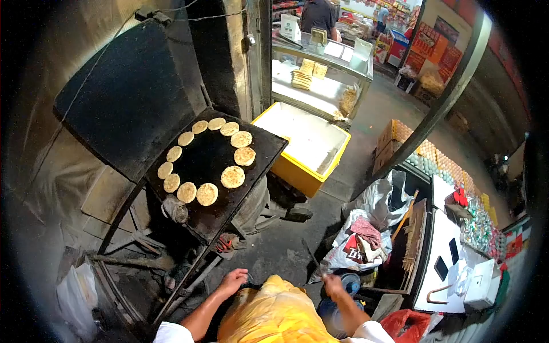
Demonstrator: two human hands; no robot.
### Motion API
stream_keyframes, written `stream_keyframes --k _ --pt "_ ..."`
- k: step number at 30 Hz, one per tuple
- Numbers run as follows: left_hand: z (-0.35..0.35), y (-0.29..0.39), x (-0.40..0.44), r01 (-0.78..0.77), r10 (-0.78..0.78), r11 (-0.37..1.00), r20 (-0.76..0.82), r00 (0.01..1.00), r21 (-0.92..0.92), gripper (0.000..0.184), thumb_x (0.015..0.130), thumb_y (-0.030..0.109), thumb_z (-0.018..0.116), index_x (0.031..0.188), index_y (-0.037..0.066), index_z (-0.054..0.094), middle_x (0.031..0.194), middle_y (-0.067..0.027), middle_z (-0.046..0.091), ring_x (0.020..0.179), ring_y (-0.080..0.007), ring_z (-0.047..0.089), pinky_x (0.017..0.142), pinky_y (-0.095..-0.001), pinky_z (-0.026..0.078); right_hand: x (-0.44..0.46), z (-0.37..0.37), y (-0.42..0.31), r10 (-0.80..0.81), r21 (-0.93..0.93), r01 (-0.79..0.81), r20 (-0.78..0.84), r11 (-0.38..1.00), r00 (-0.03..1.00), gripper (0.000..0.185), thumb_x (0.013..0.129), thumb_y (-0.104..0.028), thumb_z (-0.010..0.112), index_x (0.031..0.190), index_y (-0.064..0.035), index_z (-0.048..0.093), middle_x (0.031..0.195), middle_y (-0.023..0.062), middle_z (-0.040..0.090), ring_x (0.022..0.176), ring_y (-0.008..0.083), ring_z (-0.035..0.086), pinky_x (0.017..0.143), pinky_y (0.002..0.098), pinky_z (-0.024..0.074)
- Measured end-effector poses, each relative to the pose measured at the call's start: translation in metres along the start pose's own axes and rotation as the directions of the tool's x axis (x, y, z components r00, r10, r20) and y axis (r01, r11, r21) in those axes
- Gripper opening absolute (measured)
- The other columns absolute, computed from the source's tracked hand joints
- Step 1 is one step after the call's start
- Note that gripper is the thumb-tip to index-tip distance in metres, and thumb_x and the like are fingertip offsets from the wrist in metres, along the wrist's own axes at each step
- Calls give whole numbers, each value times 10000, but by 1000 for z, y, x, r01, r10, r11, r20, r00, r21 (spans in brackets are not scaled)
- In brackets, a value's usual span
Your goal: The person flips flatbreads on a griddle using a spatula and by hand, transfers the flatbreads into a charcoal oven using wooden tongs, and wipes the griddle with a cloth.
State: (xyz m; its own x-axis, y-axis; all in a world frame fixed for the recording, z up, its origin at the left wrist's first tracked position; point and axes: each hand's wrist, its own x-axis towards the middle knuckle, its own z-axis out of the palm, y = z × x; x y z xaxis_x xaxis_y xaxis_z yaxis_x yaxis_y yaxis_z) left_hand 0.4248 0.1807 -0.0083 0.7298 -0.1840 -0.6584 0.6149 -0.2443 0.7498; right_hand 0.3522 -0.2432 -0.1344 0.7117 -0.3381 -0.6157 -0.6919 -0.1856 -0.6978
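Observation:
Several round flatbreads [207, 194] lie in a ring on a black griddle [194, 151], browned in spots. My left hand [233, 281] hangs below the griddle's near corner, thumb and fingers slightly curved and apart, with nothing visible in them. My right hand [336, 286] is wrapped round the lower end of a long, thin dark tool [311, 257], which slants up and to the left above the floor; its exact kind is hard to make out. Between my hands is a yellow apron [275, 314] on my body.
A raised black lid [128, 77] stands behind the griddle. Beyond it are a yellow crate [303, 177] and a glass case [320, 74] with stacked flatbreads. At right are plastic sacks [360, 246], a white table [437, 288] with phones, and egg trays [434, 157]. A person [319, 16] stands behind the case.

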Motion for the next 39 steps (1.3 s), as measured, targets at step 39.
stream_keyframes --k 39 --pt "-173 88 12 -302 17 732 -427 904 -611 357 936 278 569 1243 97 548 1100 -79 654 970 -209 647 805 -337 507 -23 126 -410 -269 407 28 550 913 791 381 988 -391 493 1114 -57 629 545 -72 309 434 50 230 412 237 184"
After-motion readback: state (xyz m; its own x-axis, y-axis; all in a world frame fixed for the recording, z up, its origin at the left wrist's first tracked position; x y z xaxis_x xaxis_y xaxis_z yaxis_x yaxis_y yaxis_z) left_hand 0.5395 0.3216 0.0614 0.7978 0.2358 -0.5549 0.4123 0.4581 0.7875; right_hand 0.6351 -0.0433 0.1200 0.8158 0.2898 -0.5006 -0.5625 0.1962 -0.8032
